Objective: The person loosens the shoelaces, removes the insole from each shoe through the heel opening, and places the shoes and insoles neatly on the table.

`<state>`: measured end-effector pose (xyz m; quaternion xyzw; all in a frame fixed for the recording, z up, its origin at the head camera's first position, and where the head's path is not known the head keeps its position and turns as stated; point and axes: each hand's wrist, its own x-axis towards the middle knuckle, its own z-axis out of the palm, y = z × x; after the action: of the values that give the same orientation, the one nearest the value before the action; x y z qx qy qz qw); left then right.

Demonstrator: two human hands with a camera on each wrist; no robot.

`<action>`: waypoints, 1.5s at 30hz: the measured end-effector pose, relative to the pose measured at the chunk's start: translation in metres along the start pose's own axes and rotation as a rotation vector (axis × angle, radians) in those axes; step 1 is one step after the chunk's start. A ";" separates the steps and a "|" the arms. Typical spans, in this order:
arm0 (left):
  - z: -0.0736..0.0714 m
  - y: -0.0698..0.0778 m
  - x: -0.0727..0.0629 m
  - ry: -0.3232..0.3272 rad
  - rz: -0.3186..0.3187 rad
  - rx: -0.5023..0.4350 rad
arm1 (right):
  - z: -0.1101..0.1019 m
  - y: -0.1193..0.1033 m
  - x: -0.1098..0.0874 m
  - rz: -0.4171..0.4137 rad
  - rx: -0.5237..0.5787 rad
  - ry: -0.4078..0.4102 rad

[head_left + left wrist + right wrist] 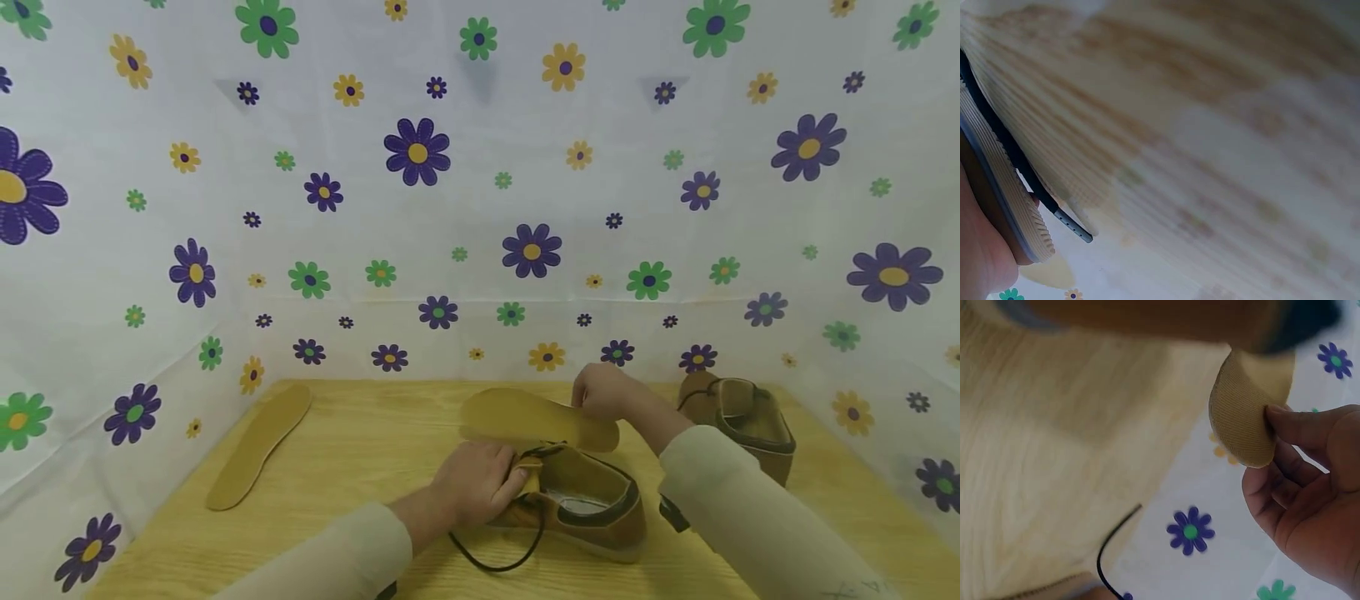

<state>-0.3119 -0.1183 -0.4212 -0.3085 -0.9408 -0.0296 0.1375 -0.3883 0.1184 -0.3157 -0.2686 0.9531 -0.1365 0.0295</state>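
My right hand [606,392] pinches a tan insole [517,419] near one end, thumb on one face and fingers behind, as the right wrist view shows. The insole is raised behind a brown shoe [618,525] with a dark collar lining and a pale sole. My left hand [480,482] grips the front part of that shoe by its upper and tongue, covering the toe. A black lace [510,569] loops out from the shoe onto the table. In the left wrist view, only the shoe's ribbed sole edge [1007,156] and a lace tip [1074,226] show beside the hand.
A second insole [258,450] lies flat at the table's left side. Another brown shoe [757,429] with a dark lace stands at the right, behind the right forearm. Flower-patterned white cloth [480,208] encloses the wooden table [352,467] at the back and sides.
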 end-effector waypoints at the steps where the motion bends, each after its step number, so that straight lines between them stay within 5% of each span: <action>1: -0.001 0.001 0.000 -0.006 -0.002 -0.001 | 0.006 -0.002 0.002 -0.013 -0.005 0.004; 9: 0.003 0.004 0.001 -0.047 -0.023 -0.067 | 0.031 -0.009 0.003 -0.090 -0.029 -0.091; 16: 0.001 0.005 0.010 -0.076 -0.017 -0.070 | 0.025 -0.007 -0.035 -0.407 -0.135 0.140; 22: -0.002 0.002 0.013 -0.084 -0.009 -0.189 | 0.021 -0.012 -0.063 -0.571 -0.132 0.207; 26: -0.008 -0.004 0.013 -0.026 0.010 -0.284 | 0.019 -0.015 -0.066 -0.539 -0.153 0.183; 30: -0.012 -0.013 0.024 0.015 -0.009 -0.277 | 0.023 -0.014 -0.061 -0.437 -0.191 0.095; 34: -0.015 -0.020 0.052 -0.074 0.002 -0.228 | 0.034 -0.008 -0.059 -0.371 -0.259 -0.002; 37: -0.017 -0.023 0.072 -0.190 0.022 -0.225 | 0.040 -0.004 -0.060 -0.366 -0.305 0.012; 41: -0.012 -0.023 0.082 -0.276 0.110 -0.081 | 0.044 -0.006 -0.061 -0.425 -0.299 0.053; 45: -0.005 -0.021 0.075 -0.163 0.268 0.123 | 0.048 -0.008 -0.063 -0.459 -0.282 0.058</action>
<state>-0.3811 -0.0928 -0.3951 -0.4236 -0.8993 0.0719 0.0822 -0.3243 0.1332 -0.3606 -0.4749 0.8774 -0.0130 -0.0672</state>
